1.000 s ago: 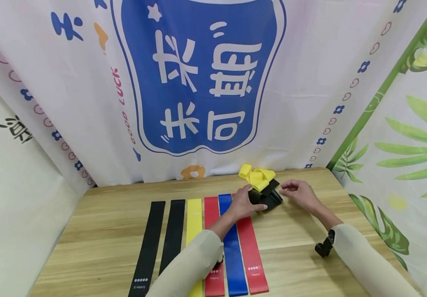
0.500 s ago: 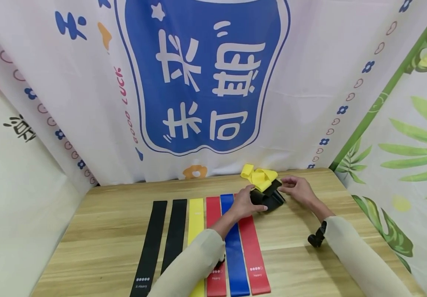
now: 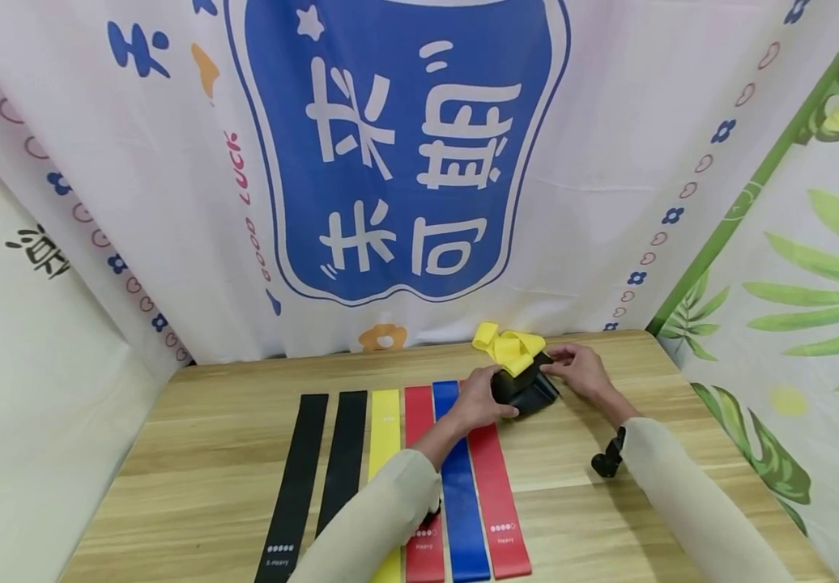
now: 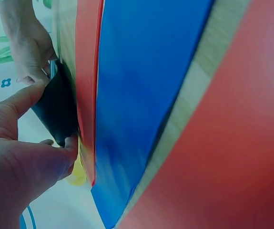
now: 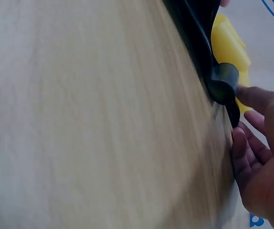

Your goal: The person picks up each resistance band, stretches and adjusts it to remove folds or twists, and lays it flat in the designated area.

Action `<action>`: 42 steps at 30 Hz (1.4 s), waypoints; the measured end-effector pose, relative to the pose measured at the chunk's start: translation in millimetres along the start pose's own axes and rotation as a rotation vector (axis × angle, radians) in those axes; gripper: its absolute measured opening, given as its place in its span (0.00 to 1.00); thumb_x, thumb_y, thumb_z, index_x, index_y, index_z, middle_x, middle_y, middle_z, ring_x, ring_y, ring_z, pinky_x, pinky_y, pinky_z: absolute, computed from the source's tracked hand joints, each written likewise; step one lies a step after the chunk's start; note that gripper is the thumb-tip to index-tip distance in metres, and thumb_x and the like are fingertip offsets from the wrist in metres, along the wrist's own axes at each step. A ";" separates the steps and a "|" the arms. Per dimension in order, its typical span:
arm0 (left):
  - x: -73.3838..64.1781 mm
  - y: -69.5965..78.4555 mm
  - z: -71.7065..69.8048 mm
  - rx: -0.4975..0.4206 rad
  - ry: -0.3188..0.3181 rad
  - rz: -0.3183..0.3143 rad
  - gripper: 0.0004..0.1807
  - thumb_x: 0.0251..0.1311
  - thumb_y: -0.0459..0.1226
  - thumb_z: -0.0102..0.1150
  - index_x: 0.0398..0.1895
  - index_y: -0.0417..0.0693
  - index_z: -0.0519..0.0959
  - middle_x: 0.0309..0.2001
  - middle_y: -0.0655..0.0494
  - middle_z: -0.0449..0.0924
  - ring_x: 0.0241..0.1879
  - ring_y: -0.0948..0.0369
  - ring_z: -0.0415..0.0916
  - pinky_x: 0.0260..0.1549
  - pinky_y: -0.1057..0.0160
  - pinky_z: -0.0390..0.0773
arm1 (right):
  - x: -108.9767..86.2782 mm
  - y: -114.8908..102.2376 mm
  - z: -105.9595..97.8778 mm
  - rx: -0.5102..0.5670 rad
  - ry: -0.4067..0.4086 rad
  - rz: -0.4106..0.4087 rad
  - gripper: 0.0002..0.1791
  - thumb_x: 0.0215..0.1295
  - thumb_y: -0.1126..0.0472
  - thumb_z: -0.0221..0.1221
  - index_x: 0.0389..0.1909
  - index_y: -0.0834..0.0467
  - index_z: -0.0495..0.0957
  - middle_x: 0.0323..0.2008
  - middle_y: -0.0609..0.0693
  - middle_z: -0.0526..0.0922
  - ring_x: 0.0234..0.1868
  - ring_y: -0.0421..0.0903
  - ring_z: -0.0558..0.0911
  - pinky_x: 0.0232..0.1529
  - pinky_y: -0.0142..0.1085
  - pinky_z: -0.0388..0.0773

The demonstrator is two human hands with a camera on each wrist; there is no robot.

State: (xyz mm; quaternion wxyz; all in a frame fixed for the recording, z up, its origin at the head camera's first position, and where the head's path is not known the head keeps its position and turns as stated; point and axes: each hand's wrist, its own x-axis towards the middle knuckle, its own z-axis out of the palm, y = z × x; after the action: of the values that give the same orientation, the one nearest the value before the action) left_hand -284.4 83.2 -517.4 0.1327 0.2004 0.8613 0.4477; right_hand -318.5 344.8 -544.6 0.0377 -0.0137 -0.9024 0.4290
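Observation:
A bunched black resistance band [image 3: 532, 398] lies at the back right of the wooden table, with a crumpled yellow resistance band [image 3: 513, 350] against its far side. My left hand [image 3: 476, 398] grips the black band from the left, thumb and fingers spread across its width, as the left wrist view shows on the dark band [image 4: 58, 109]. From the right, my right hand [image 3: 581, 372] pinches the far right end of the black band. In the right wrist view, a curled fold of the band [image 5: 225, 78] stands beside those fingertips. Part of the band is hidden behind the fingers.
Left of the hands, flat bands lie side by side on the table [image 3: 193, 453]: two black [image 3: 299, 478], one yellow [image 3: 385, 429], a red [image 3: 418, 409], a blue [image 3: 463, 502] and another red [image 3: 498, 502]. A printed cloth [image 3: 594, 162] hangs behind the back edge.
My right hand has moved left to the black band and now takes hold of its end. The left hand stays on the band. The view has shifted slightly.

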 end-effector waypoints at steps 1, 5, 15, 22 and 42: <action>0.3 -0.3 -0.2 -0.004 -0.002 0.004 0.47 0.58 0.35 0.79 0.79 0.36 0.65 0.75 0.39 0.67 0.74 0.45 0.66 0.73 0.46 0.69 | 0.2 -0.1 1.3 -0.021 0.011 -0.011 0.23 0.67 0.57 0.73 0.57 0.66 0.84 0.49 0.63 0.88 0.44 0.52 0.86 0.39 0.34 0.82; 0.8 -1.0 -0.7 -0.019 -0.002 0.019 0.47 0.55 0.33 0.80 0.77 0.34 0.66 0.74 0.38 0.66 0.73 0.45 0.66 0.72 0.45 0.69 | 1.5 -1.5 5.7 -0.057 0.040 -0.021 0.20 0.65 0.61 0.74 0.55 0.66 0.85 0.47 0.62 0.88 0.46 0.55 0.86 0.42 0.36 0.81; 2.3 -0.6 -3.6 -0.068 -0.026 0.005 0.46 0.56 0.30 0.78 0.78 0.35 0.65 0.76 0.39 0.63 0.75 0.46 0.62 0.73 0.46 0.68 | 3.2 -4.2 8.5 0.063 0.072 0.007 0.19 0.64 0.68 0.72 0.55 0.68 0.84 0.44 0.61 0.86 0.40 0.48 0.83 0.33 0.28 0.81; 1.8 -2.1 -4.1 -0.093 -0.037 -0.029 0.47 0.56 0.29 0.77 0.79 0.37 0.64 0.76 0.39 0.63 0.75 0.46 0.62 0.73 0.46 0.69 | -4.0 -6.6 7.4 0.256 0.045 0.055 0.20 0.66 0.71 0.69 0.59 0.68 0.82 0.47 0.59 0.80 0.39 0.42 0.83 0.36 0.31 0.84; 1.5 -3.7 -3.5 -0.103 -0.038 -0.032 0.45 0.57 0.27 0.75 0.78 0.36 0.66 0.73 0.39 0.68 0.72 0.46 0.66 0.68 0.49 0.75 | -25.6 -13.2 -8.9 0.794 0.009 0.043 0.16 0.68 0.76 0.65 0.56 0.67 0.83 0.38 0.44 0.88 0.41 0.39 0.86 0.47 0.32 0.86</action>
State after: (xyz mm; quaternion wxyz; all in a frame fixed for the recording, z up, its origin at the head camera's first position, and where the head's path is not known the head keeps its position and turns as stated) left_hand -288.0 79.4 -518.6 0.1665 0.1879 0.8374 0.4855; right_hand -292.2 341.9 -530.2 0.0352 -0.0187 -0.6656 0.7453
